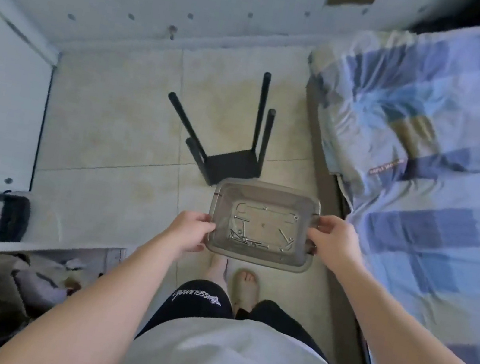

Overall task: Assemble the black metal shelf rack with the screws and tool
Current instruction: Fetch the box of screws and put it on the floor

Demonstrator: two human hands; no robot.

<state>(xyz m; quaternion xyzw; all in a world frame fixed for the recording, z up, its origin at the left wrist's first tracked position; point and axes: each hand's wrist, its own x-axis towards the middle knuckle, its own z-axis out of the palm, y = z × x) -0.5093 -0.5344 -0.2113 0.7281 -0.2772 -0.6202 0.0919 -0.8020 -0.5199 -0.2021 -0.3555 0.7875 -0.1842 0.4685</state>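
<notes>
Two hands for one small tray, why? The left hand [189, 230] is curled round the 9 o'clock edge of the clear plastic tray [266, 188], and the right hand [333, 242] pinches the lip at 3 o'clock.

Reply: my guess is it's so the tray sits level. The screws [241, 239] are loose and mostly bunched toward the 7 o'clock corner, so one tilt and they'd slide. It's up in the air over the floor with nothing under it.

OP: and the rack?

Reply: the black metal shelf rack [235, 162] is on the tiles at 12 o'clock from the tray, just past its far rim, with the posts sticking up. It's probably parked there for working room beside the bed [438, 183] at 3 o'clock. One post is mostly hidden behind another. I can't pick the tool out from the screws, too small and blurry.
</notes>
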